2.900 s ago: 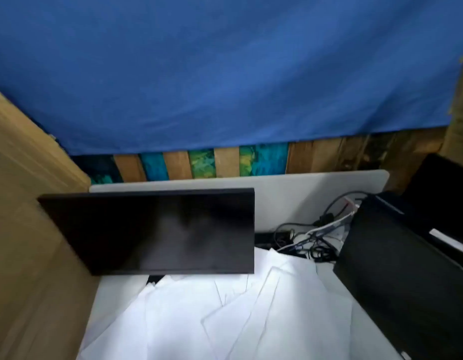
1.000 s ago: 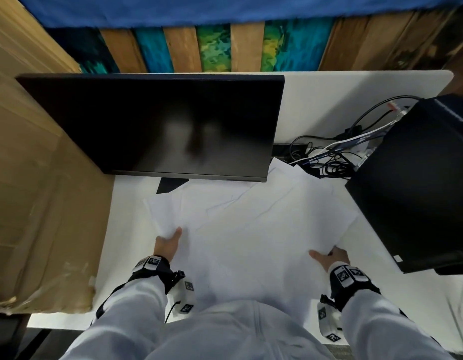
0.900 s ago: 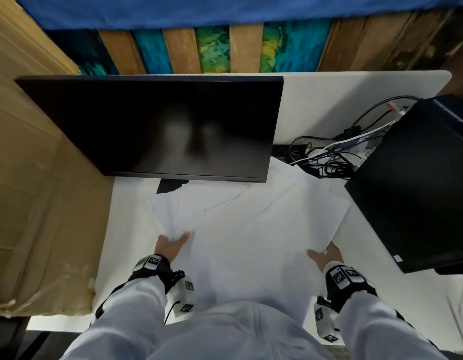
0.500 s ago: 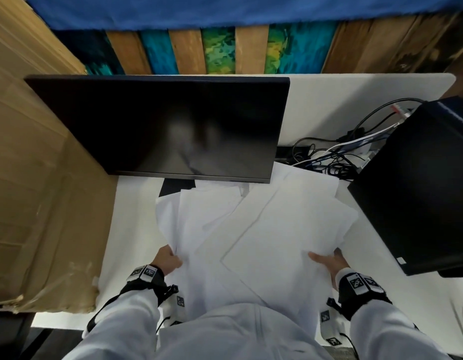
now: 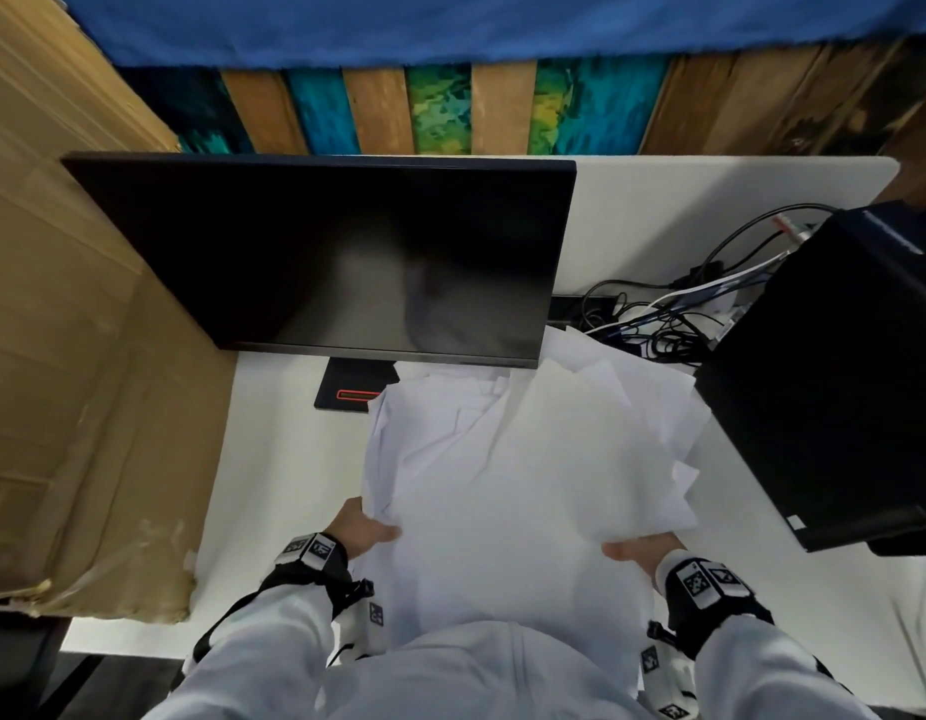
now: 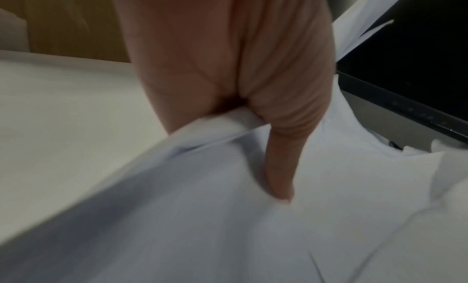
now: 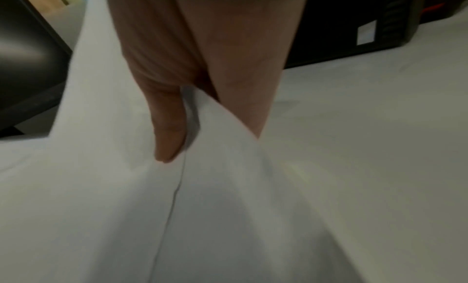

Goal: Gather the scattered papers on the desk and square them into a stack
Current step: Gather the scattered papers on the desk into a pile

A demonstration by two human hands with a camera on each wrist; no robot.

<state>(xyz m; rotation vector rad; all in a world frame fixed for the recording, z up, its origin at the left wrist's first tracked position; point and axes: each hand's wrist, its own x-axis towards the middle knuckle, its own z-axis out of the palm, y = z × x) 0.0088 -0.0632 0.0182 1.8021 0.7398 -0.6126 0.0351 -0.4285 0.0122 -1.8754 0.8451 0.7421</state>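
I pinch the loose papers [image 5: 523, 485] at both side edges: my left hand [image 5: 362, 532], lower left of centre in the head view, has its thumb on top and fingers [image 6: 192, 87] underneath, and my right hand [image 5: 643, 550], lower right, clamps the opposite edge the same way. The sheets lie fanned across the middle of the bench [image 5: 274, 459], between my hands, below the monitor [image 5: 336, 252]. To do this well, I judge I should draw both hands inward evenly, keeping the grip light so the sheets slide and do not crease.
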